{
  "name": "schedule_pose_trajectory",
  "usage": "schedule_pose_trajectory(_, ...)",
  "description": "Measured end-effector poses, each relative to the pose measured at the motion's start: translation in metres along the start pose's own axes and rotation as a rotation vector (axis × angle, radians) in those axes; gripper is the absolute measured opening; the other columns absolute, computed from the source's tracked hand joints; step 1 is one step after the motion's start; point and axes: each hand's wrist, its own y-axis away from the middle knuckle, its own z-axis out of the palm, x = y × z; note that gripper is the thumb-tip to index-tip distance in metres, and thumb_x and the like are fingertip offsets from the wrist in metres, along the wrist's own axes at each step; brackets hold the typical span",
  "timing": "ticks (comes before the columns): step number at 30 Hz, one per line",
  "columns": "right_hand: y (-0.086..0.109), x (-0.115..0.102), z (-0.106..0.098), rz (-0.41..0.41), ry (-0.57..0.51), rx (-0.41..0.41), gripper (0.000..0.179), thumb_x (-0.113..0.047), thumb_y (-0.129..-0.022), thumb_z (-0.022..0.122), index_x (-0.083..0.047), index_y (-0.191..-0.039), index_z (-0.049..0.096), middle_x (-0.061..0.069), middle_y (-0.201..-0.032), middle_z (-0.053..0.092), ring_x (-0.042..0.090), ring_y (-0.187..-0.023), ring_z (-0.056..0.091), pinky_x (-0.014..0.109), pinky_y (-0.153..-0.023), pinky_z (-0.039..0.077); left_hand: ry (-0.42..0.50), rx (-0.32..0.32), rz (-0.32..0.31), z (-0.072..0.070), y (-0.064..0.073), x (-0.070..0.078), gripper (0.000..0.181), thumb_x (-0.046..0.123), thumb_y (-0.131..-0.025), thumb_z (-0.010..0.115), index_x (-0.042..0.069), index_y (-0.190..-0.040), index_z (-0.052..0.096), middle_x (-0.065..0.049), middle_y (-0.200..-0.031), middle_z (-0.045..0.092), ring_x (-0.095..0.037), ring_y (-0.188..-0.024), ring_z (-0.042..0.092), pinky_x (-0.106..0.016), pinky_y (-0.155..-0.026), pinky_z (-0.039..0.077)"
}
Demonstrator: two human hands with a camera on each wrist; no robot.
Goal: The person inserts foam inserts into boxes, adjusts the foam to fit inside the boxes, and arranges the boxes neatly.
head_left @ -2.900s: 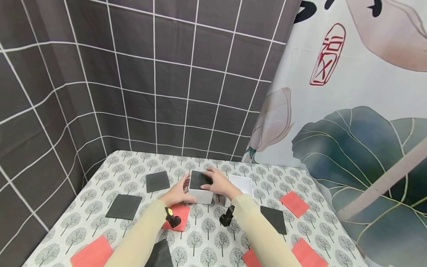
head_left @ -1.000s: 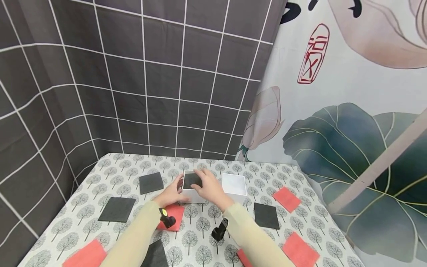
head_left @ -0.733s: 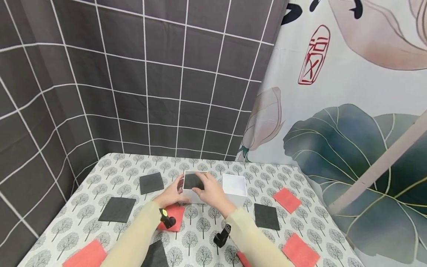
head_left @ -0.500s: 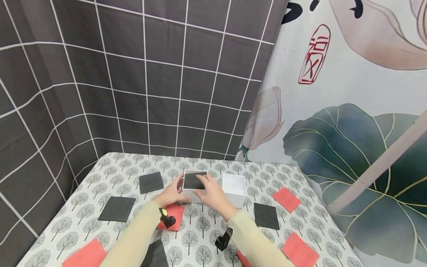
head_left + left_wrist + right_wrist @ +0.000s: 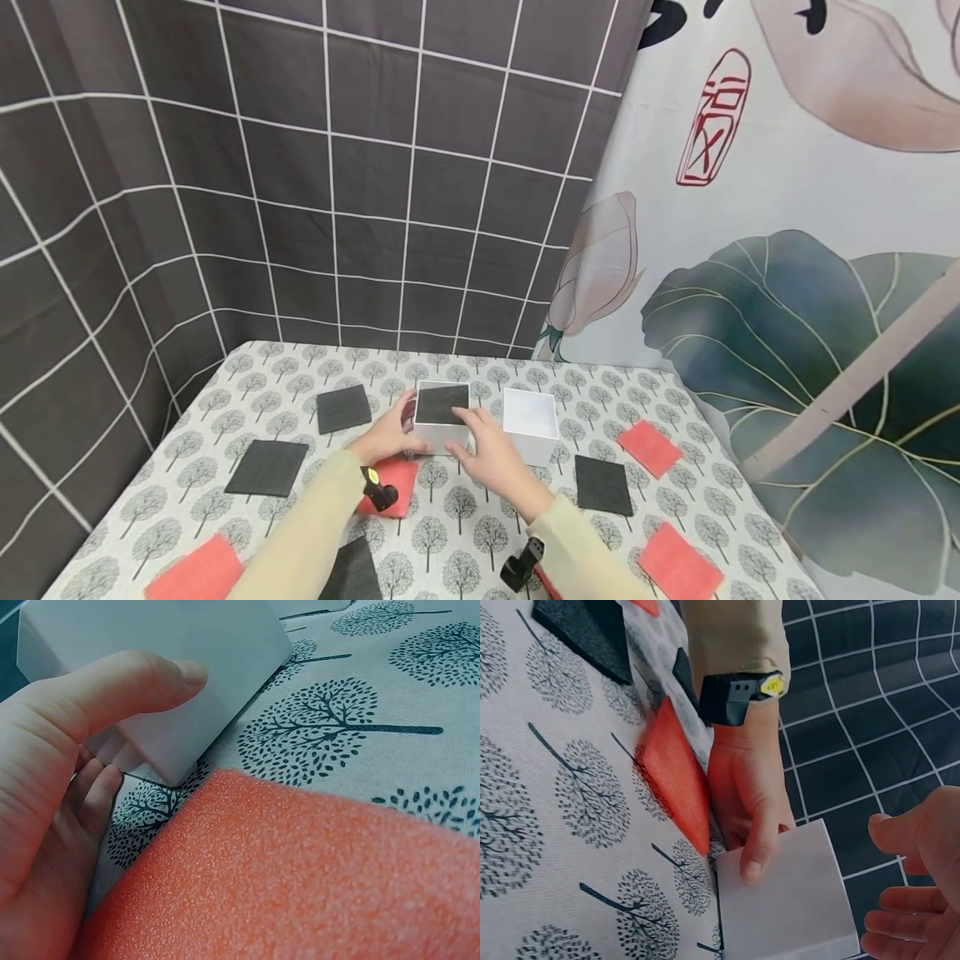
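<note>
My left hand (image 5: 384, 435) grips the left side of an open white box (image 5: 442, 440). In the left wrist view its thumb lies along the front wall of the box, with the other fingers round the side. A black foam sheet (image 5: 438, 403) lies inside this box, covering what shows of the interior. At the box's right edge is my right hand (image 5: 495, 457), fingers loosely extended and holding nothing. In the right wrist view that hand stands apart from the box, thumb spread from the fingers. A second open white box (image 5: 529, 448) stands to the right, its inside white.
On the tree-patterned cloth lie loose foam squares. Black ones (image 5: 267, 467) sit at left, and another black square (image 5: 603, 485) is at right. A red square (image 5: 397, 483) lies below my left wrist; other red squares (image 5: 649, 448) are at right and near the front. Dark curtain behind.
My right hand, over the box and touching the black foam sheet earlier, has drawn back to the right, uncovering more of the sheet. The left hand keeps its hold on the box.
</note>
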Motion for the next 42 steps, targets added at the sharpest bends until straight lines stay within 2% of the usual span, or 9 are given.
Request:
schedule_pose_trajectory(10, 0.018, 0.005, -0.004, 0.005, -0.029, 0.032, 0.056, -0.023, -0.083, 0.069, 0.001, -0.129, 0.049, 0.014, -0.126, 0.053, 0.027, -0.112, 0.053, 0.042, -0.096, 0.044, 0.027, -0.006, 0.004, 0.000, 0.000, 0.002, 0.110, 0.004, -0.061, 0.084, 0.003, -0.147, 0.014, -0.027, -0.145, 0.025, -0.037, -0.133, 0.027, -0.041, -0.106, 0.030)
schedule_pose_trajectory(14, 0.026, 0.007, -0.007, 0.036, -0.043, 0.041, 0.056, -0.022, -0.082, 0.069, -0.001, -0.130, 0.049, 0.016, -0.129, 0.051, 0.030, -0.116, 0.051, 0.046, -0.098, 0.041, 0.031, -0.007, 0.001, -0.001, -0.001, 0.001, 0.111, 0.004, -0.061, 0.084, 0.003, -0.147, 0.014, -0.027, -0.145, 0.025, -0.037, -0.133, 0.028, -0.042, -0.106, 0.030)
schedule_pose_trajectory(18, 0.033, 0.010, -0.011, 0.076, -0.061, 0.035, 0.057, -0.023, -0.083, 0.068, -0.005, -0.133, 0.047, 0.013, -0.130, 0.052, 0.028, -0.115, 0.052, 0.045, -0.097, 0.042, 0.033, -0.007, -0.007, -0.001, -0.001, 0.002, 0.112, 0.004, -0.061, 0.084, 0.003, -0.147, 0.013, -0.028, -0.146, 0.023, -0.038, -0.133, 0.026, -0.043, -0.106, 0.030)
schedule_pose_trajectory(21, 0.039, 0.013, -0.013, 0.092, -0.065, 0.029, 0.058, -0.025, -0.084, 0.067, -0.006, -0.135, 0.046, 0.012, -0.130, 0.052, 0.026, -0.113, 0.053, 0.044, -0.095, 0.044, 0.041, -0.009, -0.010, -0.001, 0.002, 0.009, 0.111, 0.001, -0.061, 0.083, 0.000, -0.147, 0.012, -0.029, -0.146, 0.022, -0.039, -0.133, 0.025, -0.044, -0.106, 0.029)
schedule_pose_trajectory(27, 0.051, 0.019, -0.016, 0.142, -0.061, 0.049, 0.061, -0.024, -0.083, 0.069, -0.007, -0.136, 0.044, 0.012, -0.124, 0.056, 0.024, -0.107, 0.056, 0.043, -0.089, 0.048, 0.041, -0.018, -0.014, -0.001, 0.015, 0.031, 0.108, -0.001, -0.063, 0.081, -0.003, -0.146, 0.012, -0.031, -0.145, 0.022, -0.041, -0.132, 0.026, -0.044, -0.106, 0.030)
schedule_pose_trajectory(30, 0.056, 0.023, -0.017, 0.145, -0.067, 0.078, 0.060, -0.022, -0.081, 0.071, -0.005, -0.134, 0.046, 0.013, -0.121, 0.058, 0.023, -0.104, 0.057, 0.041, -0.087, 0.049, 0.029, -0.017, -0.013, -0.001, 0.018, 0.035, 0.107, 0.000, -0.063, 0.081, -0.003, -0.146, 0.012, -0.032, -0.144, 0.021, -0.042, -0.132, 0.026, -0.044, -0.106, 0.030)
schedule_pose_trajectory(32, 0.060, 0.026, -0.018, 0.147, -0.071, 0.097, 0.060, -0.021, -0.080, 0.072, -0.005, -0.132, 0.047, 0.012, -0.118, 0.059, 0.022, -0.102, 0.058, 0.040, -0.085, 0.050, 0.027, -0.021, -0.018, -0.001, 0.016, 0.031, 0.108, 0.000, -0.063, 0.081, -0.003, -0.146, 0.011, -0.032, -0.145, 0.020, -0.042, -0.132, 0.025, -0.044, -0.105, 0.030)
schedule_pose_trajectory(38, 0.072, 0.038, -0.022, 0.176, -0.040, 0.148, 0.056, -0.024, -0.080, 0.072, -0.003, -0.127, 0.051, 0.008, -0.112, 0.061, 0.020, -0.098, 0.058, 0.036, -0.082, 0.052, 0.036, -0.012, -0.032, -0.001, 0.003, 0.007, 0.112, 0.002, -0.061, 0.083, 0.000, -0.147, 0.010, -0.029, -0.147, 0.019, -0.039, -0.134, 0.024, -0.043, -0.106, 0.029)
schedule_pose_trajectory(42, 0.079, 0.045, -0.027, 0.183, -0.018, 0.187, 0.055, -0.025, -0.079, 0.073, -0.001, -0.125, 0.053, 0.008, -0.109, 0.063, 0.020, -0.095, 0.060, 0.038, -0.080, 0.052, 0.041, -0.005, -0.032, -0.001, 0.000, 0.003, 0.112, 0.003, -0.061, 0.083, 0.002, -0.147, 0.011, -0.027, -0.147, 0.020, -0.038, -0.134, 0.024, -0.041, -0.106, 0.029)
